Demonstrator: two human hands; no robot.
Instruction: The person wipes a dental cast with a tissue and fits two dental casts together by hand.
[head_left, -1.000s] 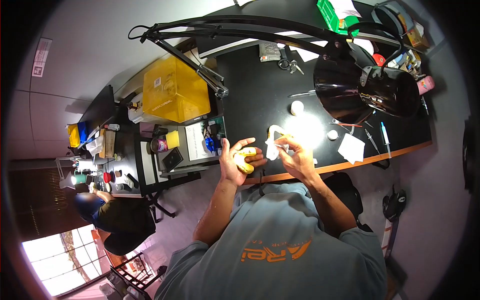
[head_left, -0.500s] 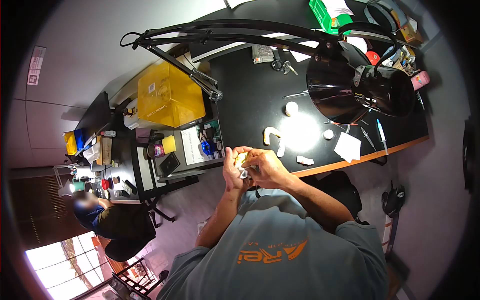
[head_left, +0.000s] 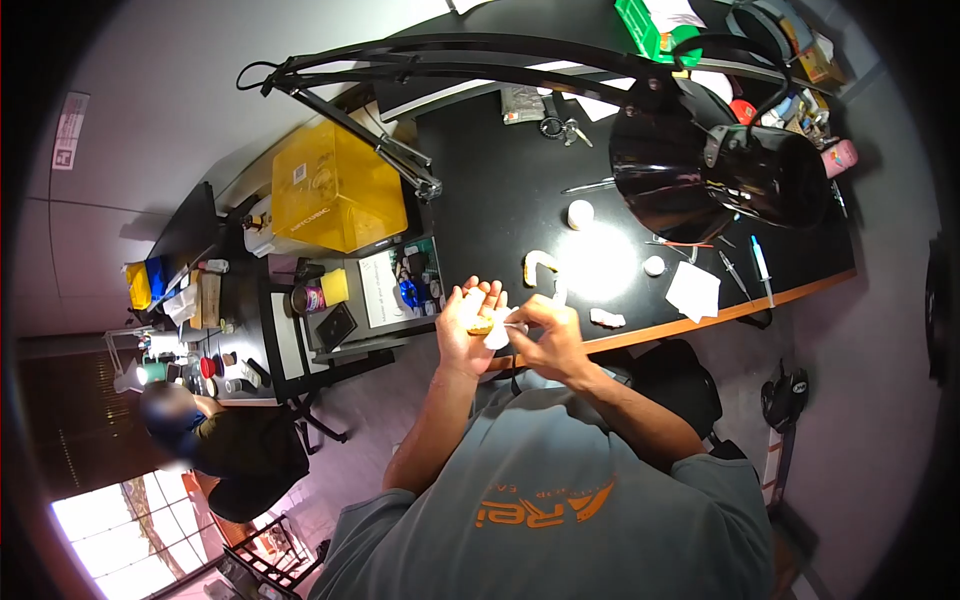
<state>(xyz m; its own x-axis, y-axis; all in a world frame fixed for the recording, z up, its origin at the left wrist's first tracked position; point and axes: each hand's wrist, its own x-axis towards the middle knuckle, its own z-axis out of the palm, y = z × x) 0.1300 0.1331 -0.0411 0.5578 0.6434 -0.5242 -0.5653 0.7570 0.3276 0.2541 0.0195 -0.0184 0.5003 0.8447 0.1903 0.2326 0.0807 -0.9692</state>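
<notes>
Palm up, my left hand (head_left: 464,335) carries a small yellow dental piece (head_left: 480,326), its fingers extended and slightly curled. Beside that piece, against the palm, is a white tissue-like piece (head_left: 496,338). My right hand (head_left: 552,338) has its thumb and fingers closed in a pinch at the edge of this white piece. Whether a thin tool is also between those fingers is too small to tell. Just beyond the hands, on the black table, lies a yellowish horseshoe-shaped dental arch (head_left: 533,268). A whitish dental piece (head_left: 606,317) rests near the table's wooden edge.
A black lamp (head_left: 670,170) hangs over the table, lighting a bright spot. White jars (head_left: 580,214), a white paper sheet (head_left: 693,291) and a syringe (head_left: 763,272) lie around it. A yellow box (head_left: 340,190) stands left. Another person (head_left: 235,440) sits far left.
My left hand has opened out flat, showing the yellow piece on the palm. My right hand has drawn back a little to the right, still pinching.
</notes>
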